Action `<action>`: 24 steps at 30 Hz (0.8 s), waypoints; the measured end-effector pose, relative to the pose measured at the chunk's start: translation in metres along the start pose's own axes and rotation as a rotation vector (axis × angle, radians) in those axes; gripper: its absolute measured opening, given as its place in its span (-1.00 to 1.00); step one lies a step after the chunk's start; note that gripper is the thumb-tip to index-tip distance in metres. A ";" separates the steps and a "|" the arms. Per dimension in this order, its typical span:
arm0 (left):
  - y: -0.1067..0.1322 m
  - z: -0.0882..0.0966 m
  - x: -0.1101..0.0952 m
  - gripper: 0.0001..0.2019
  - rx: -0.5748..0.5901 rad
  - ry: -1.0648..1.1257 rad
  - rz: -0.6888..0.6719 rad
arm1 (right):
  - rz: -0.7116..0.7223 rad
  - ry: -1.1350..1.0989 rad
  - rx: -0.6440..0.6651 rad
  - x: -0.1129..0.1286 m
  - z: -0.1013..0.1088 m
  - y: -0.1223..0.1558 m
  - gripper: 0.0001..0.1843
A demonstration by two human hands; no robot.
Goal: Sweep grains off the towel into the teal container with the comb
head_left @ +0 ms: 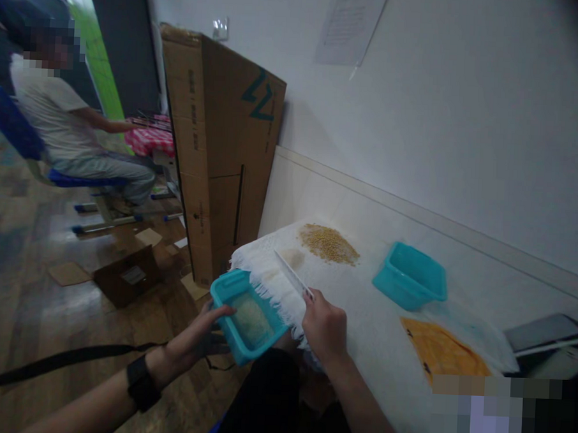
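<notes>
My left hand (202,331) is closed on the rim of a teal plastic container (217,297), which is tilted just below the table's front edge. Pale grains like rice (250,320) cover its bottom. In my right hand (327,323) is a thin white strip (291,272), perhaps a ruler, slanting over the white fringed cloth (263,254). Beyond the strip's far end lies a small patch of pale grains (291,260). A spread pile of yellowish beans or grains (326,242) sits behind it.
A second teal container (413,273) stands at the back right, near an orange packet (443,351). A tall cardboard box (234,150) is beyond the table's left end. At far left a person (64,111) sits on a blue chair. An opened carton (128,273) lies on the floor.
</notes>
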State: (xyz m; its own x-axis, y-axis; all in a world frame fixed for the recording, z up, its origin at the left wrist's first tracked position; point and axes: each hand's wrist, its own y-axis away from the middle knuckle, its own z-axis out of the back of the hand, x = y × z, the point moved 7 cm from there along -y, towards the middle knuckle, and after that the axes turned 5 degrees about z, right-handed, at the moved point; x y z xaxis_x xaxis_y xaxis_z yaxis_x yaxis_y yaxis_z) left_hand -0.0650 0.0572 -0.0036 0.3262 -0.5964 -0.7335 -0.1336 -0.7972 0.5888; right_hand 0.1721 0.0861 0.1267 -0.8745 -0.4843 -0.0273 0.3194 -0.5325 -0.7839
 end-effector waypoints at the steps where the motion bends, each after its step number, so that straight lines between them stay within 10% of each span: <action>1: -0.001 0.001 0.000 -0.35 -0.003 0.000 -0.009 | -0.004 0.003 0.020 -0.002 -0.004 -0.001 -0.60; 16: -0.004 0.008 -0.002 -0.29 0.005 -0.019 -0.041 | 0.107 -0.243 0.050 0.024 0.008 0.024 -0.65; 24: -0.006 0.010 -0.004 -0.24 -0.008 -0.017 -0.051 | 0.009 -0.103 0.049 0.004 -0.031 -0.009 -0.69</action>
State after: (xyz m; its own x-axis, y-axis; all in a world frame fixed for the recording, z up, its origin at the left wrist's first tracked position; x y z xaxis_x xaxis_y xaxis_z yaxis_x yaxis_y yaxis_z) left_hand -0.0747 0.0633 -0.0080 0.3161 -0.5568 -0.7681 -0.1098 -0.8257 0.5534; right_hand 0.1539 0.1105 0.1145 -0.8301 -0.5567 0.0319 0.3465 -0.5597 -0.7528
